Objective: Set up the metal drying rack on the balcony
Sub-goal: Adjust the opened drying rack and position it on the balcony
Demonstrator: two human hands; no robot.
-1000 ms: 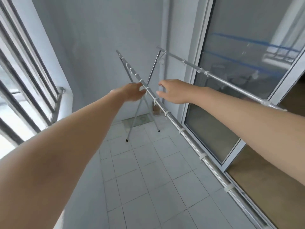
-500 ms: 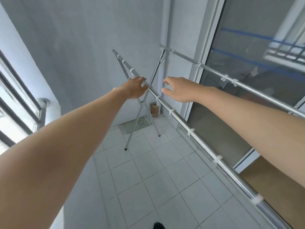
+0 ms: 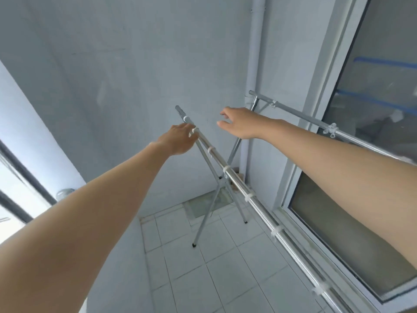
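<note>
- Rack point(image 3: 228, 171) stands on tiled floor point(image 3: 225, 267) beside window point(image 3: 361, 154), legs crossed.
- Left hand point(image 3: 178, 141) rests on near rail's far end; grip closure can't be told.
- Right hand point(image 3: 241, 123) open, hovering between rails, holding nothing.

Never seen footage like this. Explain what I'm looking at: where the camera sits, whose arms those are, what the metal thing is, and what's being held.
The one picture comes from a camera worn on a person's head, looking forward and down, so the two bare arms reaching in are the wearer's own. The metal thing is a folding drying rack: crossed legs standing on the tiled floor, with two long rails on top. The near rail carries small white clips; the far rail runs beside the glass door. The left hand rests against the near rail close to its far end; how tightly it grips cannot be told. The right hand is open in the air between the rails, holding nothing.
</note>
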